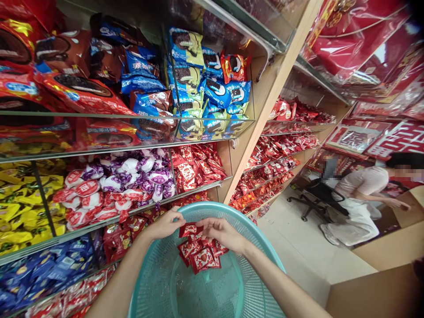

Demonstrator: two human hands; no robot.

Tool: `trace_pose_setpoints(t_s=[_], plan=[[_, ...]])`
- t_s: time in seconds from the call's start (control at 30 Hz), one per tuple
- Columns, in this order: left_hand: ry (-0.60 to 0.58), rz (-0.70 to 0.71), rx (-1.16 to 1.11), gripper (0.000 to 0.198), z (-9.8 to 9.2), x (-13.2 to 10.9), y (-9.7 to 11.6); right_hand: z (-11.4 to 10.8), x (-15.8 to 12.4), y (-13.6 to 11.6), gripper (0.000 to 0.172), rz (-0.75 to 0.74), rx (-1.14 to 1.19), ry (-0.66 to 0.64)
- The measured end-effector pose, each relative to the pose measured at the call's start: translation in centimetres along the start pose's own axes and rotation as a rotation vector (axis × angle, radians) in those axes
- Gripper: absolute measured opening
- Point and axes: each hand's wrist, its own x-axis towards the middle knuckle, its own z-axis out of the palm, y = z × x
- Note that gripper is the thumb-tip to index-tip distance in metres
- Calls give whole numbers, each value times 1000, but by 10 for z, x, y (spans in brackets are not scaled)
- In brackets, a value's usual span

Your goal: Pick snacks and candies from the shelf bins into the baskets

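Observation:
My left hand [168, 223] is closed, its fingertips at the left edge of a small red candy packet [190, 230]. From the other side, my right hand [222, 232] pinches the same packet, partly covering it. Both hands are over the inside of a large turquoise plastic basket [255, 225] with mesh walls. Below the held packet, several red and white candy packets [202, 259] lie in a loose heap in the basket. My right fingers hide part of that heap.
Glass-fronted shelves hold Oreo packs [185, 42], purple and white wrapped candies [132, 168], red packets [198, 165], yellow candies [20, 207] and blue packets [49, 269]. A wooden upright [261, 101] divides the shelving. Another person [361, 185] sits at right near cardboard boxes [394, 243].

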Motion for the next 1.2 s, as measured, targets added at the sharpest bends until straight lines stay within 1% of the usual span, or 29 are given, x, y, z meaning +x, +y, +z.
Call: trace_pose_setpoints(t_s=[0.07,0.1,0.23,0.33,0.37,0.43,0.5,0.6,0.67,0.73,0.87,0.97,1.03,1.13,1.17,1.2], plan=[[1,-8,0,32,1,1,-3,0,-1,0,42,-21,-33,-14],[4,-10,-1,31,1,1,-4,1,-2,0,42,-46,-72,-3],[14,12,11,32,1,2,-7,6,-1,0,27,-213,-320,81],[12,32,20,36,1,2,-6,6,0,-3,26,-322,-498,131],[11,33,14,38,1,2,-6,4,1,-3,27,-340,-518,164],[12,34,-7,42,1,2,-6,0,3,-2,31,-349,-461,238],[11,23,-29,45,1,2,-6,-4,5,2,36,-284,-291,282],[-6,-1,-51,47,0,2,-5,-7,7,11,42,-91,48,289],[-14,-7,-59,46,0,2,-5,-9,9,17,44,-11,209,297],[-9,-12,-57,44,0,3,-5,-10,10,23,44,26,281,310],[22,-20,-25,45,3,4,-7,-16,11,31,42,87,315,359],[48,1,-27,46,4,5,-10,-20,10,31,36,100,353,407],[58,4,-29,47,5,5,-12,-21,9,27,26,133,437,416],[69,-13,-8,48,5,4,-13,-19,6,19,7,274,584,389],[69,-19,5,49,5,4,-13,-18,4,16,3,329,608,366],[66,-23,19,49,5,4,-13,-16,2,14,5,375,618,340]])
